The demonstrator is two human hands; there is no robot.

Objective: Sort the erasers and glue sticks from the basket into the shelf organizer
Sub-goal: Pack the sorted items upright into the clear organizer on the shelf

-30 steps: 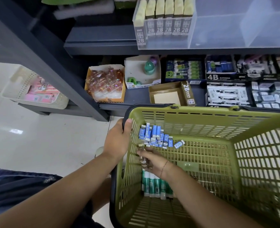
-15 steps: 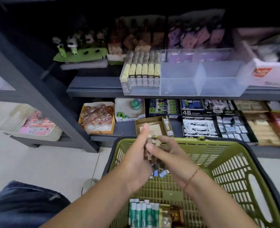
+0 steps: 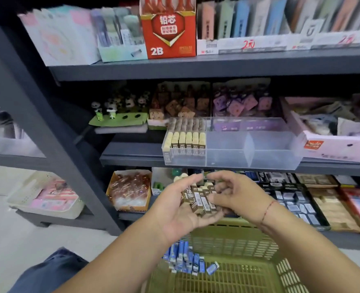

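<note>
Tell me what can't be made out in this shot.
Head view:
- Count of erasers: fingers of the left hand and right hand cover part of the bundle.
- Near end of basket: under the arms and cut off by the bottom edge.
- Labels inside organizer: too small and blurred.

The dark grey steel shelving unit filled the upper view. Its upright post ran at a slant from the top left corner down to the floor. A red 2B lead box stood at the front edge of the top shelf, left of centre. Panda figures stood on a green card toward the left end of the middle shelf. A cream perforated tray sat on a low shelf left of the post. The floor was pale, glossy tile. The shelf recesses lay in shadow.
</note>
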